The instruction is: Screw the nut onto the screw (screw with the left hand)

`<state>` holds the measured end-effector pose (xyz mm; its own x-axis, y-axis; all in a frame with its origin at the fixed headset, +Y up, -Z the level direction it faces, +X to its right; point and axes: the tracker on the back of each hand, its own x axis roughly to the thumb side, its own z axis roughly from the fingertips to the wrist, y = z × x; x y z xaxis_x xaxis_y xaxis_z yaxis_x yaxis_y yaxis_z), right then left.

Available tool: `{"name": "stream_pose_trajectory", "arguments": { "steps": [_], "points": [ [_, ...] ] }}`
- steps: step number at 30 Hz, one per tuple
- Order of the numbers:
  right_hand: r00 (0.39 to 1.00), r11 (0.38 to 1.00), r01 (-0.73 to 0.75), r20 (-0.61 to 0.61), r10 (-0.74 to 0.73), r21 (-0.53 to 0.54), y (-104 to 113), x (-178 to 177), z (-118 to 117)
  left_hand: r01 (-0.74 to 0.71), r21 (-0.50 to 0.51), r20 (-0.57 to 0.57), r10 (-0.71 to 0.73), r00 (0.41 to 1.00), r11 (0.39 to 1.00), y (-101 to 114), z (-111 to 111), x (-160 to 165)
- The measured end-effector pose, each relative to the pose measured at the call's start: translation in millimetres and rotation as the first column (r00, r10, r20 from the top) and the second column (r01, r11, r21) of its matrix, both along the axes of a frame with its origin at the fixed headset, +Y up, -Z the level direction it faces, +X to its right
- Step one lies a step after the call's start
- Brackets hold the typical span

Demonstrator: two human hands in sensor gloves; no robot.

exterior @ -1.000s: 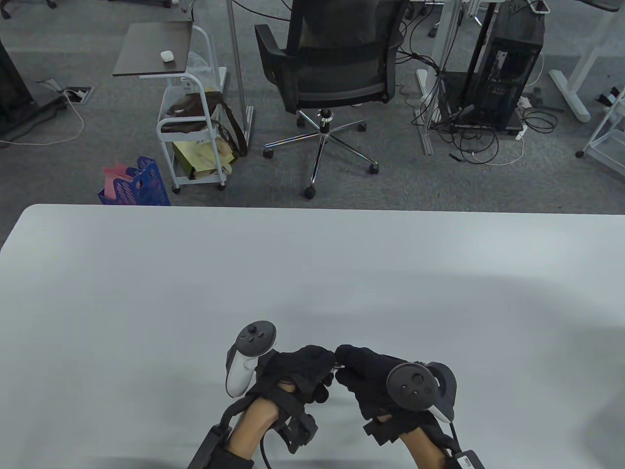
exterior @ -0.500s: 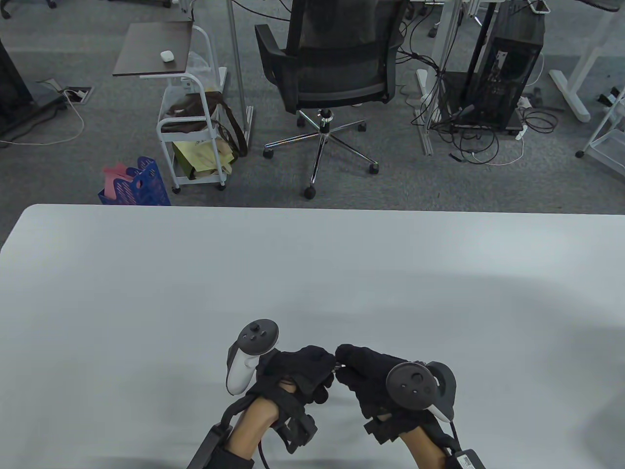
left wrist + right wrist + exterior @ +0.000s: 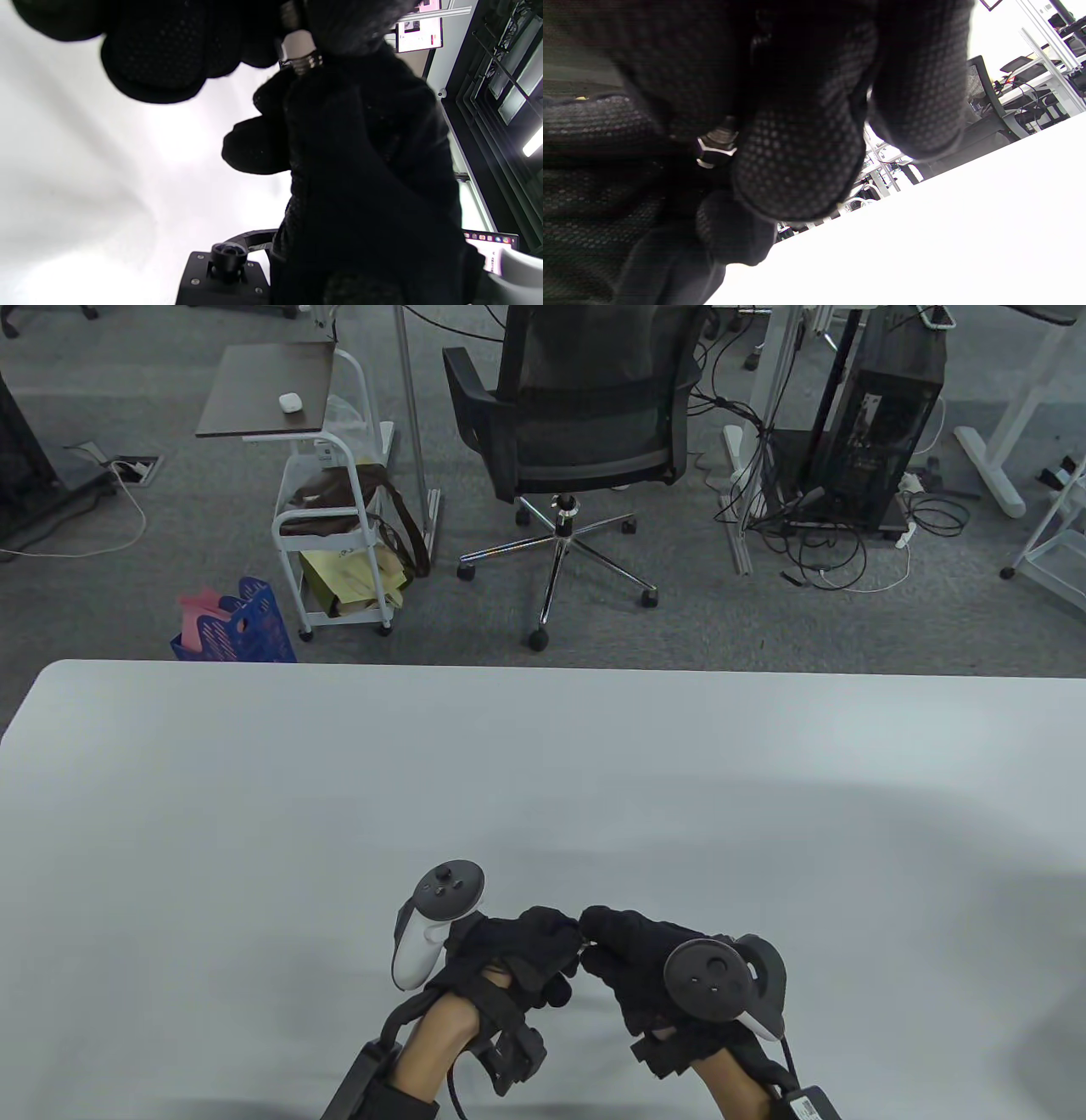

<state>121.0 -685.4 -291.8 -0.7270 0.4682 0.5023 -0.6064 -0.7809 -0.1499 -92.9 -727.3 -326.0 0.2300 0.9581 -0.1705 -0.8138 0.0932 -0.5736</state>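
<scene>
Steel nut (image 3: 716,153) visible only from wrist views.

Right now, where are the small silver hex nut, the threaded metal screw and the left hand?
small silver hex nut (image 3: 716,151): right wrist view, its bright edge.
threaded metal screw (image 3: 306,62): left wrist view, exposed threads.
left hand (image 3: 509,954): table view, gloved knuckles.

The screw (image 3: 297,44) is a short, silver, threaded metal piece, mostly hidden between dark gloved fingertips, its shaft running toward 5 o'clock in the left wrist view. The hex nut (image 3: 716,152), dull grey with bright edges, sits on its threads, only partly visible.
</scene>
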Motion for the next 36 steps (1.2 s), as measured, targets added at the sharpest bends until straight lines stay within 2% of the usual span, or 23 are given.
{"name": "stream_pose_trajectory", "arguments": {
  "steps": [2, 11, 17, 22, 25, 26, 30, 34, 36],
  "points": [
    [1.000, 1.000, 0.001, -0.004, -0.001, -0.008, -1, -1, 0, 0.008, -0.008, -0.037, -0.008, 0.999, 1.000, -3, 0, 0],
    [1.000, 1.000, -0.013, -0.003, 0.013, -0.016, -2, -3, 0, 0.024, -0.009, -0.017, -0.024, 1.000, 1.000, -5, -2, -1],
    [1.000, 0.999, -0.021, -0.003, 0.021, -0.029, -4, -3, -1, 0.013, -0.044, -0.018, -0.014, 1.000, 0.999, -10, -2, -2],
    [0.999, 0.997, 0.053, 0.012, -0.052, -0.048, -3, 2, -2, -0.075, -0.034, 0.037, 0.076, 0.996, 0.997, -5, -4, -1],
    [0.998, 0.997, 0.058, 0.023, -0.057, -0.045, -2, 5, -2, -0.067, -0.051, -0.014, 0.066, 0.998, 0.996, -8, -4, -4],
    [0.998, 0.997, 0.063, 0.028, -0.061, -0.054, -3, 6, -4, -0.042, -0.023, -0.042, 0.041, 0.998, 0.999, -9, -6, -5],
    [0.997, 0.993, 0.079, 0.016, -0.078, -0.088, -6, 6, -7, -0.055, -0.019, -0.063, 0.053, 0.997, 0.998, -10, -9, -6],
    [0.999, 0.997, 0.036, 0.009, -0.035, -0.063, -4, 3, -7, -0.074, -0.064, 0.002, 0.075, 0.997, 0.995, -15, -10, -4],
    [1.000, 0.997, 0.028, 0.006, -0.028, -0.067, -5, 1, -7, -0.060, -0.057, -0.020, 0.059, 0.998, 0.997, -15, -10, -3]
  ]
}}
